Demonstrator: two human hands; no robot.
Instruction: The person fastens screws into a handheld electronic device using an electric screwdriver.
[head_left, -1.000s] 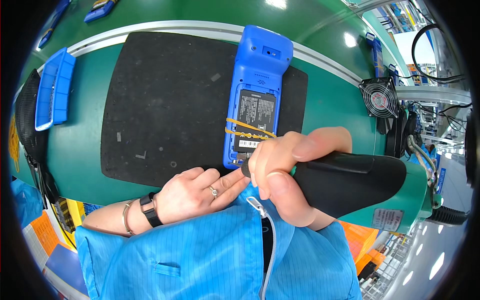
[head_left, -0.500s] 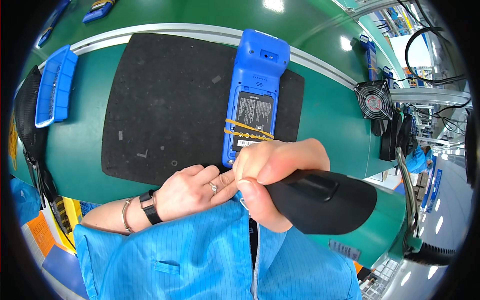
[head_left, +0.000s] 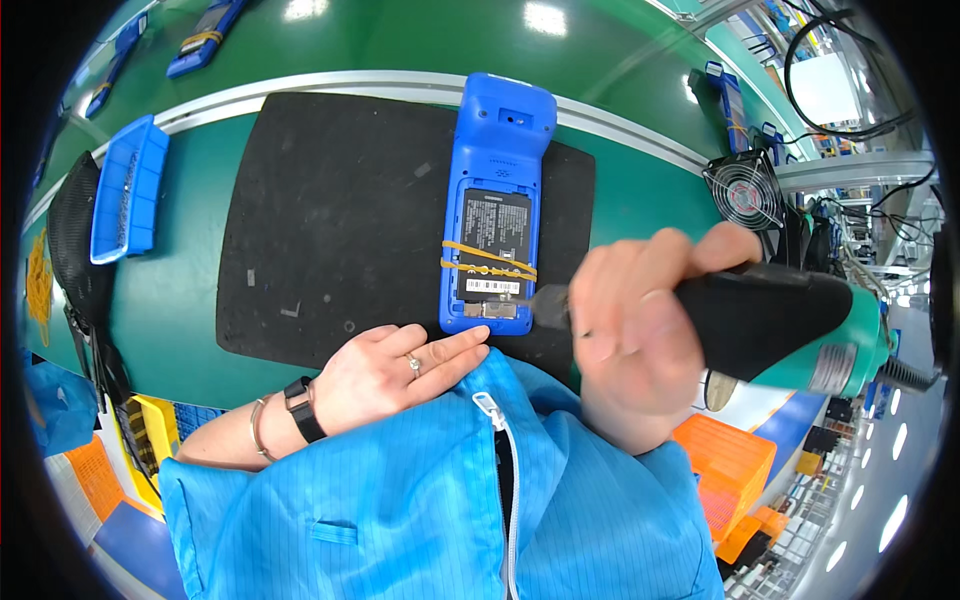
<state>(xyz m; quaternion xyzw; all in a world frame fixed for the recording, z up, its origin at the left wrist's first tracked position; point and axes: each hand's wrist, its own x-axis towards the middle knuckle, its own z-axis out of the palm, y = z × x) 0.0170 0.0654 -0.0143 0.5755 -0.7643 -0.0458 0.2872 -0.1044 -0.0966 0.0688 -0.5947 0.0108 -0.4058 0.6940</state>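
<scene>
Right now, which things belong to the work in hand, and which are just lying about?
In the work: green-and-black power tool, in the right hand; blue handheld device with yellow rubber bands, left hand at its near end; black mat beneath.

Apparently lying about, untouched: blue tray; fan; orange crate.

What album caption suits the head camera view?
Left hand by a blue device, right hand gripping a green-and-black tool.
</scene>
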